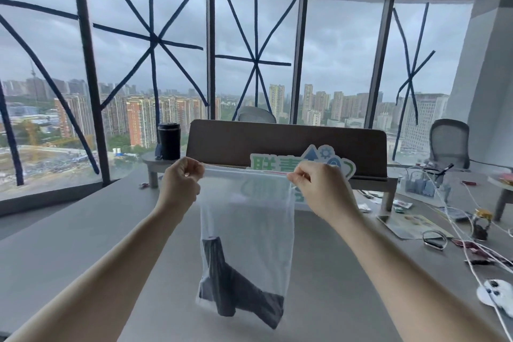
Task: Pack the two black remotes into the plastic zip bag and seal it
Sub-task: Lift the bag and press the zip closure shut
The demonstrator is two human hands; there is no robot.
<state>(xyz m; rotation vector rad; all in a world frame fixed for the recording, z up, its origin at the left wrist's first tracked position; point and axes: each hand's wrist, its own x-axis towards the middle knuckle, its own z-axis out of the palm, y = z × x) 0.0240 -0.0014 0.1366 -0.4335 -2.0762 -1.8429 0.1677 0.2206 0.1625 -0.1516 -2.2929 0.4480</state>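
A clear plastic zip bag (249, 219) hangs in the air above the grey table (83, 230), stretched taut along its top strip. My left hand (181, 183) pinches the bag's top left corner and my right hand (319, 183) pinches the top right corner. Two black remotes (238, 286) lie crossed inside at the bottom of the bag, one standing along the left side, the other slanting down to the right. I cannot tell whether the zip strip is closed.
Behind the bag stands a brown desk riser (277, 141) with a green and white sign (305, 164). A black tumbler (168, 140) sits at back left. White cords (472, 230), cards and small clutter cover the table's right side. An office chair (449, 144) stands at the back right.
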